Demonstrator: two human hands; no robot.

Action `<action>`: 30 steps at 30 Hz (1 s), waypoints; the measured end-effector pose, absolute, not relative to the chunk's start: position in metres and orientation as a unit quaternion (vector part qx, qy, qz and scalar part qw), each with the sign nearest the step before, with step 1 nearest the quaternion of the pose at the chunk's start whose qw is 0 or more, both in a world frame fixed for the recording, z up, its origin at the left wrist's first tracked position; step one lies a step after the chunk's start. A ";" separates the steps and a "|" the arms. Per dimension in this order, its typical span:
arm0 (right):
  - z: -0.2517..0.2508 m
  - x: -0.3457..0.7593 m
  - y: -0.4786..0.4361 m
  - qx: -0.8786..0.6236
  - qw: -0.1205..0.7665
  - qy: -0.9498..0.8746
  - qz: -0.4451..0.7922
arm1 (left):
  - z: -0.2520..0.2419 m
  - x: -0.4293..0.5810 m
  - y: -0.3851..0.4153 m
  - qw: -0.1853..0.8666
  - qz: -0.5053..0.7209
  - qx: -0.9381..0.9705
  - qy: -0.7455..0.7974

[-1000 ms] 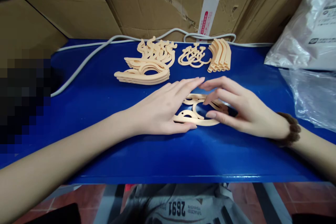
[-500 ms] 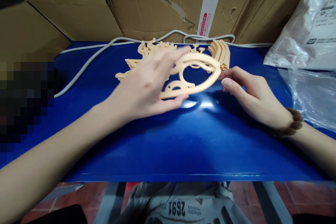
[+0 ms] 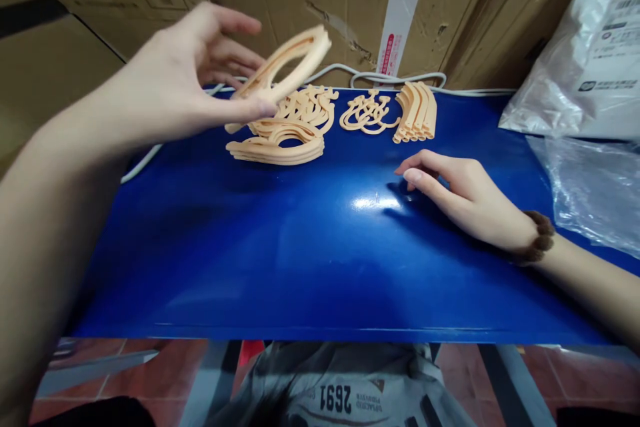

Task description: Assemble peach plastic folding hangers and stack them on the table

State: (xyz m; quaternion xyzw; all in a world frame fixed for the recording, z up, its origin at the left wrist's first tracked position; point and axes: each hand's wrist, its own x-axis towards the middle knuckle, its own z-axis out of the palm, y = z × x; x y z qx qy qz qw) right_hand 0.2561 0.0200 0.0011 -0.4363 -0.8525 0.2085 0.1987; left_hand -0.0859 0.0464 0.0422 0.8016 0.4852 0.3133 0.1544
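My left hand is raised above the blue table at the upper left, pinching a flat peach-coloured cut-out piece between thumb and fingers. My right hand rests on the table at the right, fingers loosely curled and apart, holding nothing. A brown hair tie circles that wrist. Behind the held piece lies a stack of curved peach pieces, with a pile of wavy pieces, a small pile of hook-shaped pieces and a row of arched strips further back.
Cardboard boxes wall off the back of the table. A white cable runs along the rear edge. Clear and white plastic bags sit at the right. Below the front edge is a grey bag on a red tiled floor.
My left hand lifted the assembled peach piece off the table and carried it up and to the left. My right hand let go of it and settled on the table.
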 end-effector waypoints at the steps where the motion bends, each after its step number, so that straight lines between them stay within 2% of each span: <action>1: 0.001 0.256 0.020 -0.433 0.195 -0.855 0.208 | 0.038 -0.092 0.051 0.164 0.288 0.814 0.477; 4: 0.002 0.256 0.021 -0.427 0.188 -0.860 0.208 | 0.024 -0.107 0.060 0.142 0.271 0.837 0.453; 8: 0.000 0.255 0.022 -0.426 0.197 -0.855 0.222 | 0.019 -0.102 0.050 0.048 0.232 0.858 0.456; 12: 0.001 0.249 0.018 -0.425 0.247 -0.805 0.333 | 0.025 -0.069 0.023 -0.007 0.201 0.892 0.406; 15: 0.005 0.242 0.012 -0.427 0.271 -0.737 0.449 | 0.023 -0.046 0.009 -0.015 0.172 0.924 0.342; 18: 0.011 0.238 0.007 -0.428 0.266 -0.695 0.513 | 0.016 -0.035 0.005 -0.032 0.189 0.937 0.291; 30: 0.013 0.236 0.006 -0.421 0.228 -0.679 0.557 | 0.011 -0.032 0.003 -0.010 0.178 0.941 0.287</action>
